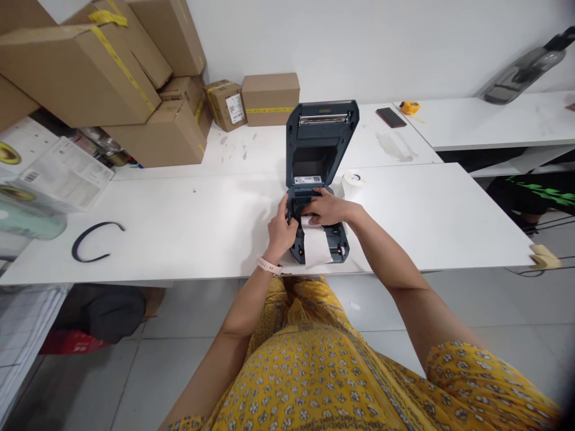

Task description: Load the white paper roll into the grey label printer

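Note:
A dark blue-grey label printer (345, 142) stands at the table's front edge with its lid tilted up. My left hand (281, 232) grips the left side of its base, the thumb reaching over the rim to the inside. Into the paper bay reaches my right hand (327, 208), fingers curled over the white label paper, one finger stretched toward the hinge. From under that hand a strip of label paper (317, 245) runs forward over the printer's front. The right hand and the bay walls hide the rest of the paper. Just right of the printer stands a white label roll (353, 183).
Cardboard boxes (157, 134) are stacked at the back left. A black headband (77, 243) lies on the white table (179, 227). Behind the printer on the right are a phone (391, 118), a yellow tape measure (409, 108) and a clear bottle (516, 75).

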`<state>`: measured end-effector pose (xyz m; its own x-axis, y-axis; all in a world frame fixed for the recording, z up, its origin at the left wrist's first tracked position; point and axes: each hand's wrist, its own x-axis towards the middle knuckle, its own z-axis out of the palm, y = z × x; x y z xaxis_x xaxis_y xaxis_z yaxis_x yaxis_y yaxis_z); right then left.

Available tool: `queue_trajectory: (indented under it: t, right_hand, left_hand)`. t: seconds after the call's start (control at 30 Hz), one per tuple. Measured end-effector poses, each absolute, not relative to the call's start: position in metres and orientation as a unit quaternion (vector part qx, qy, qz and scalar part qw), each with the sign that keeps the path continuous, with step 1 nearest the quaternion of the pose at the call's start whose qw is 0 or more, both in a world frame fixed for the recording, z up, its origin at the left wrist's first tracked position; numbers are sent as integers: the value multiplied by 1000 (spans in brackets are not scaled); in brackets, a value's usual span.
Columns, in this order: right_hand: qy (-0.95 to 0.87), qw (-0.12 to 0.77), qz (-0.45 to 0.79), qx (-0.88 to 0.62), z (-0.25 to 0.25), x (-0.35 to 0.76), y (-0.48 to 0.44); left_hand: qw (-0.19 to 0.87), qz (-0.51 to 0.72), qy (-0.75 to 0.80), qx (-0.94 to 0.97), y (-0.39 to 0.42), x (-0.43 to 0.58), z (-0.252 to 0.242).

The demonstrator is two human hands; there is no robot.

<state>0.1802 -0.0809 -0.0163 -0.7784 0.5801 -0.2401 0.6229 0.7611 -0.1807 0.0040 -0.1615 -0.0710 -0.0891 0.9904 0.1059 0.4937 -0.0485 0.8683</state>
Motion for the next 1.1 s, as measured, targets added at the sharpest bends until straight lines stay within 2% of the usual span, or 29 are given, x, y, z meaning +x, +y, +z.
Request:
queue_trajectory:
  t: [0.13,0.23,0.37,0.5,0.57,0.63,0.87,1.03,1.1]
  right_hand:
    - [933,89,-124,325,-13,183,-83]
    - [928,32,-185,322,-11,191,-86]
    - [887,-94,-329,312,-8,217,-99]
    - [769,-278,-468,336,-15,266,-129]
    - [692,-361,-501,374,-27,294,-144]
    - [638,-408,-500,421,-42,316,-152]
    - [635,-348,-448,525,-86,331,-132]
    - [617,-356,-476,516,-105,338,-123]
    - [586,-386,-485,522,-110,346,-118]
  left_hand:
    - [317,420,604,599,-162,4,-70]
    - [319,420,601,600,-161,5,-71]
    - [315,427,599,599,-161,4,-73]
    - [315,423,605,596,-162,4,-72]
    - [313,414,612,596,-163,4,-70]
    - [308,402,621,598,-164,4,-69]
    - [297,408,613,608,-163,4,-71]
    - [328,392,595,620,-153,-6,-66]
    - [355,380,587,620,-148,-13,-64]
